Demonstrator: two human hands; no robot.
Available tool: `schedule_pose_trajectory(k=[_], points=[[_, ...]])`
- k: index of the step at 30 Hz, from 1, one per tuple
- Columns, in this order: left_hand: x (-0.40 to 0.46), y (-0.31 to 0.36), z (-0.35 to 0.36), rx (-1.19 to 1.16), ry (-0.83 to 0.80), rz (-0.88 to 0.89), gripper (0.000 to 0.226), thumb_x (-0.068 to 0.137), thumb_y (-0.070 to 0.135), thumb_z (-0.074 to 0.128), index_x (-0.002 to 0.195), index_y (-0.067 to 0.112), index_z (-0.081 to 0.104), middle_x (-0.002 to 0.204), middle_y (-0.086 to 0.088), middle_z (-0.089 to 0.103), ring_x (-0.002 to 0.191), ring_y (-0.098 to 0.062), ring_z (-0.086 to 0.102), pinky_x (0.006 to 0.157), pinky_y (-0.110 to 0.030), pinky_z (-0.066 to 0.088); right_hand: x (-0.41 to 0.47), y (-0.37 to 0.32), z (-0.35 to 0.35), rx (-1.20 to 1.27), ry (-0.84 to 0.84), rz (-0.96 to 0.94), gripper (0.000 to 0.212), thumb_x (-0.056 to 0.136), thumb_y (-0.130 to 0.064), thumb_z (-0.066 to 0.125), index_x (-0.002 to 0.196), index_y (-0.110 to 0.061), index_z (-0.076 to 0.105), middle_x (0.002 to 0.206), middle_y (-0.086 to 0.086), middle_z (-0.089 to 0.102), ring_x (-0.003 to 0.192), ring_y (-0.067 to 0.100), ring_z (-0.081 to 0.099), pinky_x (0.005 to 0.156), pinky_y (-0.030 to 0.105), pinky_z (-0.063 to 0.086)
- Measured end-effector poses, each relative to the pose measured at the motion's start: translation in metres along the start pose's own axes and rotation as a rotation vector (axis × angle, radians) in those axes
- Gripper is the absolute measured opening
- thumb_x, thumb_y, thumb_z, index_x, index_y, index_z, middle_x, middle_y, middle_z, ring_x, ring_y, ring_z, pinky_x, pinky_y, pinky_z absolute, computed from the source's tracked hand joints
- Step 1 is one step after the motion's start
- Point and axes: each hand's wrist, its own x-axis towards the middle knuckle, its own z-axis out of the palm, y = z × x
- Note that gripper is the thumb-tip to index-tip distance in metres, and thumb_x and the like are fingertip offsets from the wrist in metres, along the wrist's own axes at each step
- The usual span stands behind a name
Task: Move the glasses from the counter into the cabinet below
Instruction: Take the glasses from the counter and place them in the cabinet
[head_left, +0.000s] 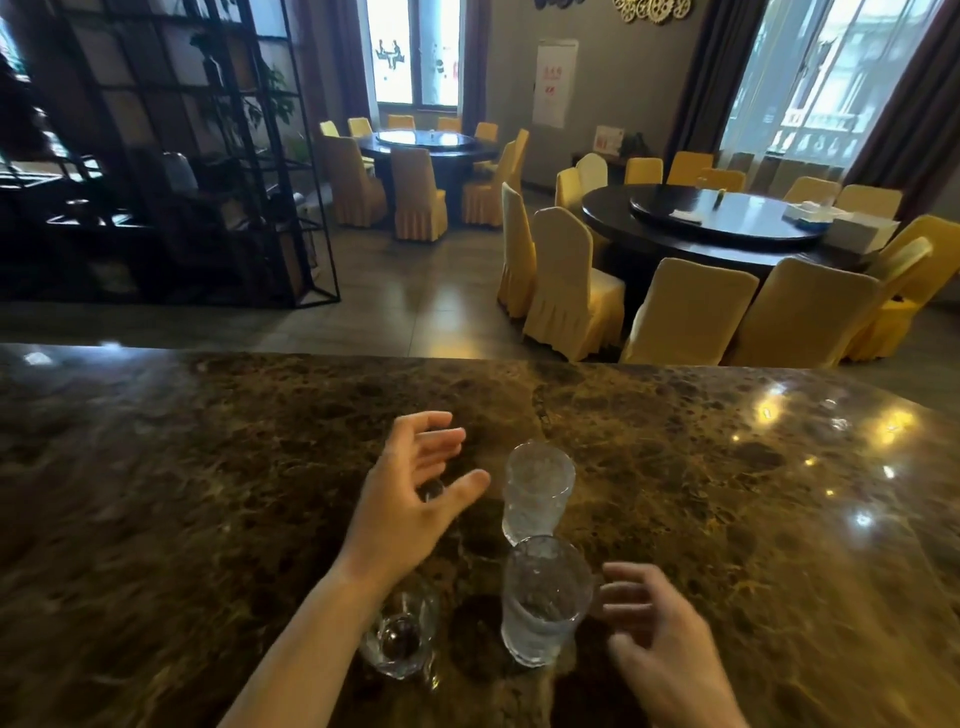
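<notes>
Low in the view, a short glass (397, 642) stands on the counter (208, 467) and shows through under the left forearm, and just to its right is a tall ribbed glass (543, 603) with the right hand (660, 639) right beside it, fingers (623, 592) spread and loose, gripping nothing yet. A second tall glass (537, 491) stands just behind the first, and the left hand (410, 493) hovers beside it, fingers (436, 441) relaxed and apart, empty too. All three glasses are on the counter; the cabinet below is out of view. Judging by the reach, each hand is going for a tall glass. Best to wrap low around the body, not the rim, and lift straight up, because the two tall ones stand nearly touching and a sideways pull could knock them together. Mind the short glass under the left forearm. Plenty of bare counter left and right, and the far edge is well away.
</notes>
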Motion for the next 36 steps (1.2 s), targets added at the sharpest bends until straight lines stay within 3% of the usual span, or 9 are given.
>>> schedule_pose_trajectory(k=[2,6,9,12,16,22,29,36], points=[[-0.022,0.004,-0.023,0.078,0.078,0.042,0.051,0.077,0.041,0.078,0.122,0.033,0.057,0.117,0.013,0.069,0.112,-0.001,0.064,0.097,-0.03,0.053,0.001,-0.017,-0.015,-0.046,0.178,-0.097,0.048,0.078,0.004,0.07,0.1,-0.037,0.063,0.091,-0.009,0.07,0.082,0.002,0.067,0.065,0.019,0.053],[-0.06,-0.001,-0.048,0.317,0.133,0.015,0.052,0.071,0.054,0.073,0.117,0.037,0.057,0.113,0.021,0.066,0.109,0.005,0.061,0.094,-0.026,0.053,0.008,-0.079,-0.027,-0.052,0.332,-0.401,0.024,0.083,-0.018,0.071,0.095,-0.038,0.064,0.084,-0.018,0.068,0.08,-0.001,0.065,0.057,0.019,0.054],[-0.085,-0.014,-0.051,0.471,0.088,-0.06,0.071,0.066,0.061,0.08,0.125,0.045,0.045,0.125,0.026,0.053,0.117,0.003,0.052,0.102,-0.029,0.048,0.019,-0.128,-0.009,-0.055,0.239,-0.591,0.024,0.083,-0.018,0.073,0.097,-0.035,0.064,0.083,-0.018,0.067,0.079,0.001,0.066,0.062,0.015,0.053],[-0.1,-0.024,-0.044,0.606,-0.009,-0.123,0.1,0.055,0.078,0.072,0.138,0.05,0.026,0.137,0.028,0.038,0.129,0.002,0.039,0.112,-0.033,0.039,0.034,-0.163,0.029,-0.234,0.037,-0.683,0.03,0.082,-0.025,0.076,0.107,-0.034,0.062,0.095,-0.017,0.064,0.083,0.001,0.063,0.069,0.024,0.057],[-0.102,-0.034,-0.032,0.672,-0.047,-0.178,0.121,0.049,0.088,0.065,0.146,0.046,0.007,0.149,0.025,0.025,0.138,-0.002,0.029,0.118,-0.035,0.029,0.06,-0.178,0.083,-0.603,-0.162,-0.717,0.061,0.077,-0.029,0.08,0.13,-0.034,0.05,0.123,-0.005,0.054,0.109,0.017,0.057,0.088,0.039,0.054],[-0.089,-0.051,-0.022,0.803,-0.145,-0.148,0.124,0.055,0.082,0.069,0.151,0.038,0.004,0.152,0.015,0.02,0.14,-0.013,0.027,0.116,-0.038,0.029,0.088,-0.176,0.132,-1.028,-0.351,-0.671,0.097,0.069,-0.025,0.088,0.147,-0.034,0.031,0.135,0.009,0.042,0.122,0.031,0.044,0.093,0.044,0.051],[-0.082,-0.067,-0.015,0.81,-0.216,-0.181,0.101,0.069,0.052,0.082,0.146,0.042,0.016,0.14,0.014,0.033,0.132,-0.015,0.041,0.106,-0.04,0.042,0.1,-0.169,0.144,-1.07,-0.451,-0.563,0.093,0.07,-0.01,0.085,0.147,-0.032,0.037,0.128,0.008,0.045,0.116,0.029,0.047,0.084,0.039,0.053],[-0.085,-0.073,-0.017,0.738,-0.157,-0.098,0.091,0.07,0.043,0.081,0.139,0.046,0.022,0.132,0.019,0.036,0.126,-0.01,0.044,0.1,-0.035,0.047,0.106,-0.162,0.143,-1.016,-0.405,-0.601,0.085,0.071,-0.01,0.085,0.142,-0.032,0.044,0.125,0.004,0.049,0.112,0.026,0.05,0.085,0.04,0.056]])
